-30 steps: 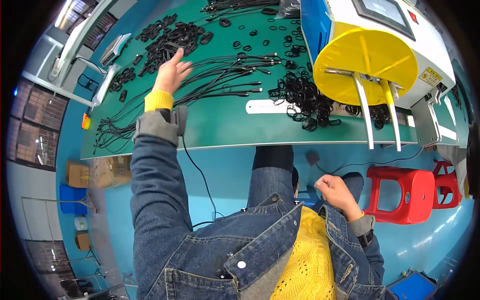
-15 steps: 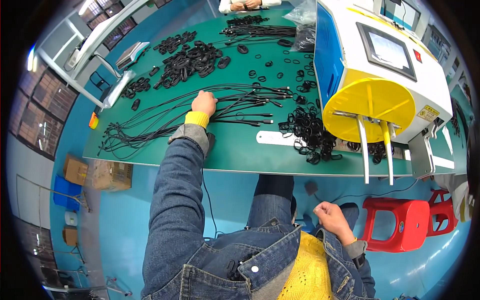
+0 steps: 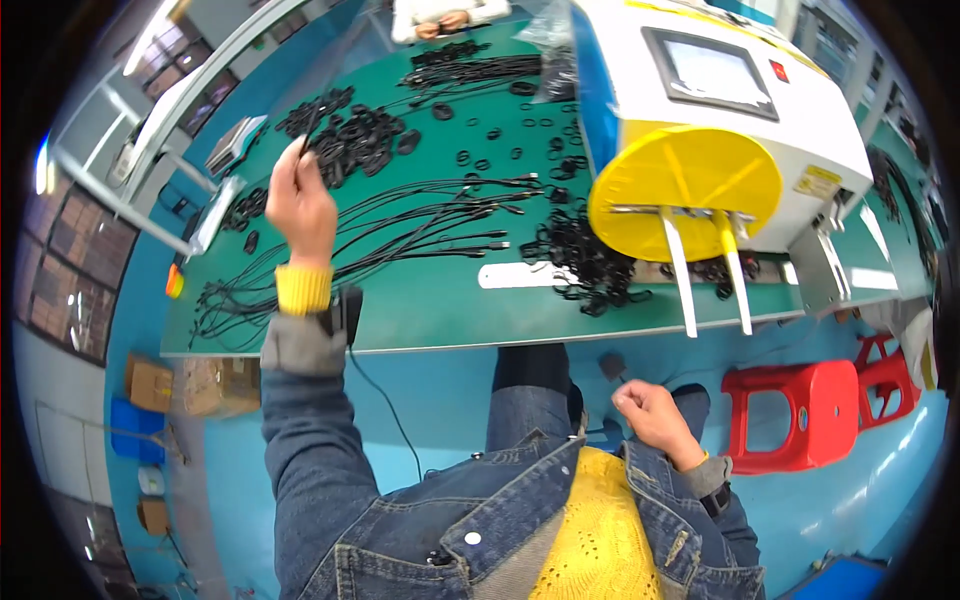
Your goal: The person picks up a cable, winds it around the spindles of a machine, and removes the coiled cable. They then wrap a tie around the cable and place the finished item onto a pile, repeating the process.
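Note:
My left hand (image 3: pixel 302 210) is raised over the left part of the green table, fingers pinched on a thin black cable whose blurred length runs upward from the fingertips. Below and to the right of that hand lies a spread bunch of black cables (image 3: pixel 400 225), their plug ends toward the machine. Just beyond the hand is a heap of coiled black cables (image 3: pixel 365 140). Held low in front of my body, off the table, my right hand (image 3: pixel 655 415) has its fingers curled in, and nothing shows in it.
A white machine (image 3: pixel 740 150) with a yellow disc (image 3: pixel 690 195) and two prongs stands at the right. Black bands (image 3: pixel 585 255) are piled beside a white ruler (image 3: pixel 515 275). Another person's hands (image 3: pixel 440 22) work at the far edge. Red stools (image 3: pixel 800 415) stand on the floor.
My left hand has moved left and up off the cable bunch, lifting a black cable. The view has shifted slightly; my right hand stays curled near my lap.

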